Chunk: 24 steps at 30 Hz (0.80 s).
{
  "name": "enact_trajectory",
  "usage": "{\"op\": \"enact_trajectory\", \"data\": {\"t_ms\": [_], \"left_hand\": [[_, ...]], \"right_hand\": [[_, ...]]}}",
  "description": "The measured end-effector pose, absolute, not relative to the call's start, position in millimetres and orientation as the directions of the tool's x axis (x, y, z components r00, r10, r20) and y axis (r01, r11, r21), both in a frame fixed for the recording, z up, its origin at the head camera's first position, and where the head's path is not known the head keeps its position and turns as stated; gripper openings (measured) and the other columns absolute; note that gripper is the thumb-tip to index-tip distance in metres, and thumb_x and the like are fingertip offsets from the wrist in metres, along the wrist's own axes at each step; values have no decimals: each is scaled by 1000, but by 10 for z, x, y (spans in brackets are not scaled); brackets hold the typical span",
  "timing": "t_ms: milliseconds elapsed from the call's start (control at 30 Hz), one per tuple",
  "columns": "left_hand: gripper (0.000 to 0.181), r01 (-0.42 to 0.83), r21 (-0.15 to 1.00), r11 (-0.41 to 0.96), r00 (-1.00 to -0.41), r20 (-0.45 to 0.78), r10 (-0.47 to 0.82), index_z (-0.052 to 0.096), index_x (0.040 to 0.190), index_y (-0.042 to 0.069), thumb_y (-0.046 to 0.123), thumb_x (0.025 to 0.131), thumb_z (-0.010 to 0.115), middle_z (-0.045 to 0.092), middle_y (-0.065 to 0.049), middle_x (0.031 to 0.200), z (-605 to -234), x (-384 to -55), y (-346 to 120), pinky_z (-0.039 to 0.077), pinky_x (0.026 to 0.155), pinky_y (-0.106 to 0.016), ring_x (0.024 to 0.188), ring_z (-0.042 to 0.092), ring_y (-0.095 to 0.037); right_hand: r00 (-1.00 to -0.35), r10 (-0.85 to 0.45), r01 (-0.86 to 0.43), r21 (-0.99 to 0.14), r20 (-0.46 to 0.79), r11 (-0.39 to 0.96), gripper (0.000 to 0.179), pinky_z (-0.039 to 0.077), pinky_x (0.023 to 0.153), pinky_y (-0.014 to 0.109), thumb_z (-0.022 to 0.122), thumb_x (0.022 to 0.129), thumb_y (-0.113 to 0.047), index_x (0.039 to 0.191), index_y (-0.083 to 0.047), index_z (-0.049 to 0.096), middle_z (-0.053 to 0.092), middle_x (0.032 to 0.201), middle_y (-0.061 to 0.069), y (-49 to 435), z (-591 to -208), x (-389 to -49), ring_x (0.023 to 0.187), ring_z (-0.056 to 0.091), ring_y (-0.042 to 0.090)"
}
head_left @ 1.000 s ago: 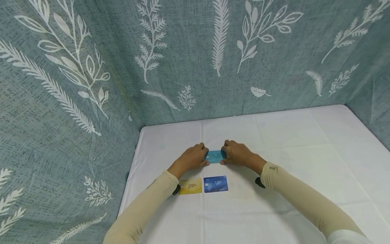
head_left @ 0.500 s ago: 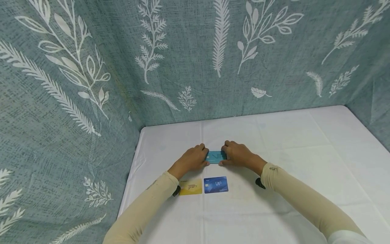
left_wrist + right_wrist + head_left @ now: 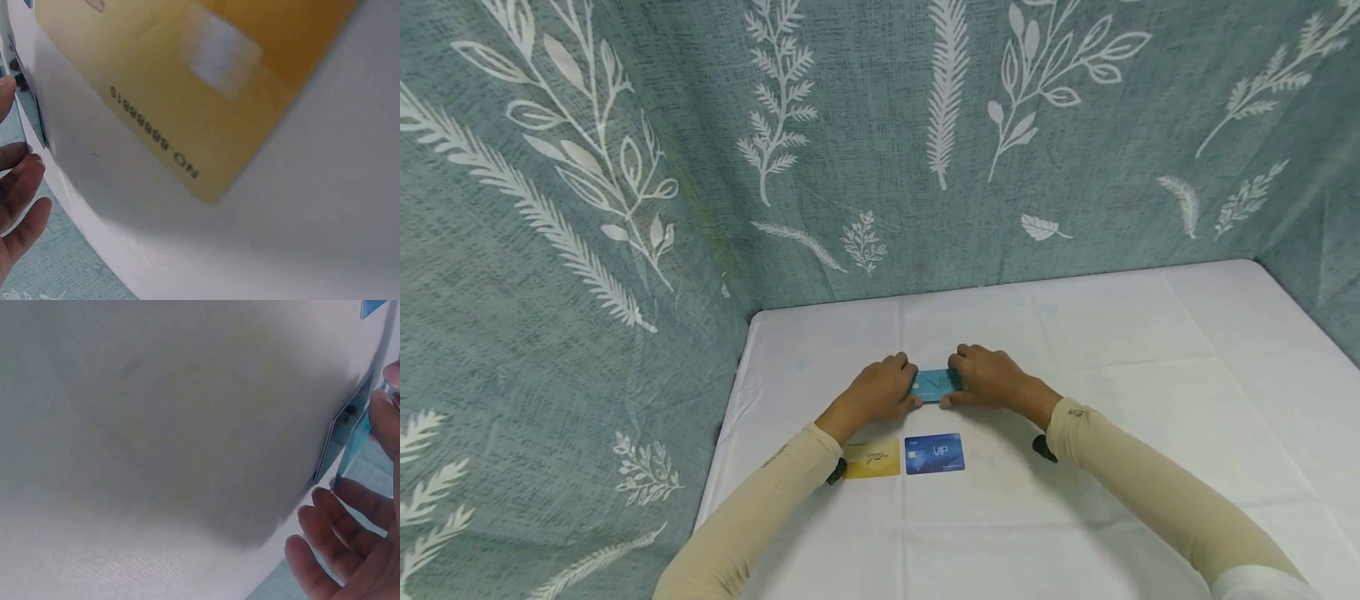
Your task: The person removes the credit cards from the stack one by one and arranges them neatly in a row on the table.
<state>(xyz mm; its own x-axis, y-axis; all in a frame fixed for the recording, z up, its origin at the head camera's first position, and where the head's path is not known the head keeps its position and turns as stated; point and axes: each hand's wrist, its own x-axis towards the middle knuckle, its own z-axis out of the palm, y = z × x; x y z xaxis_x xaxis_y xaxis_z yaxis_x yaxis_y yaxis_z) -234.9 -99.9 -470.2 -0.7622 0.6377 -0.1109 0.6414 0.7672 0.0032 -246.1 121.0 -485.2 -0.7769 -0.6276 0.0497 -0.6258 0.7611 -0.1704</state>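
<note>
Over the table (image 3: 1135, 333), both hands (image 3: 883, 390) (image 3: 992, 379) pinch a teal card (image 3: 936, 386).

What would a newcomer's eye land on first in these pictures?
Likely the teal card, pinched by the left hand and the right hand just below the head view's centre. Next, the yellow card and blue VIP card, side by side on the white cloth below it. Behind hangs a curtain printed with white leaves.

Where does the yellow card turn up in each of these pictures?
Head: the yellow card, lower middle, left of the blue VIP card.
Left wrist: the yellow card, large, across the top, cut off by the upper edge.
Right wrist: not in it.
Shared landmark: white tablecloth, in all three.
</note>
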Motion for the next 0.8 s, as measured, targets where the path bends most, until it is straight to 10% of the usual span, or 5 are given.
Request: {"op": "enact_trajectory", "data": {"t_ms": [800], "left_hand": [[50,670,-9,742,-742,-30,670,61,115,4,47,89,61,55,-6,101,-4645,-2227,-912,48,72,-30,81,53,-14]], "right_hand": [[-779,-621,-625,-164,83,763,64,46,57,29,74,71,-57,110,-7,62,56,91,3,1325,-4773,-2340,74,52,11]]}}
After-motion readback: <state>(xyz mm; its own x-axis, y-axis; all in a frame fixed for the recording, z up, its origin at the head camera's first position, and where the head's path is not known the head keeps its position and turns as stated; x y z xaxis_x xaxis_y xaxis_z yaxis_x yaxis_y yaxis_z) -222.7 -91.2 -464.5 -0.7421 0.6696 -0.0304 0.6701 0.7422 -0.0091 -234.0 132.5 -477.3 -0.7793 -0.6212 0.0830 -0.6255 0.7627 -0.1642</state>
